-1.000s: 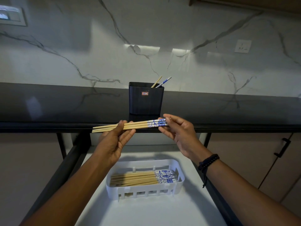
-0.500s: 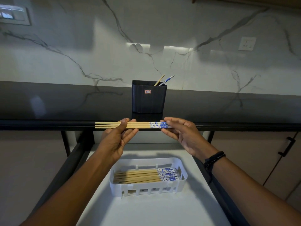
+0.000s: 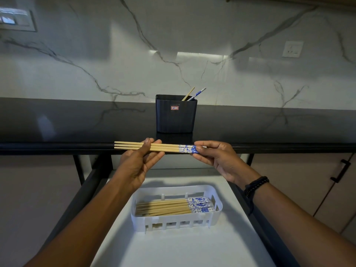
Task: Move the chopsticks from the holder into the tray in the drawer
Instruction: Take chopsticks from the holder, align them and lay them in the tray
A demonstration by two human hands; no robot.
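Observation:
A small bundle of wooden chopsticks [image 3: 165, 148] with blue-and-white patterned ends lies level in the air in front of the counter edge. My left hand [image 3: 139, 160] pinches the bundle near its middle, thumb on top and fingers beneath. My right hand [image 3: 215, 157] pinches the patterned end. The dark holder [image 3: 176, 116] stands on the counter behind, with two chopsticks [image 3: 193, 94] leaning in it. Below, the white slotted tray [image 3: 176, 223] sits in the open drawer [image 3: 192, 251] and holds several chopsticks [image 3: 173, 207] laid side by side.
The black countertop [image 3: 77, 122] runs across the view against a marble wall. Dark drawer rails [image 3: 82, 191] flank the white drawer floor. A cabinet door with a black handle [image 3: 340, 171] stands at the right.
The held bundle has turned from a slight tilt to level. Both hands keep their grip at about the same height above the drawer.

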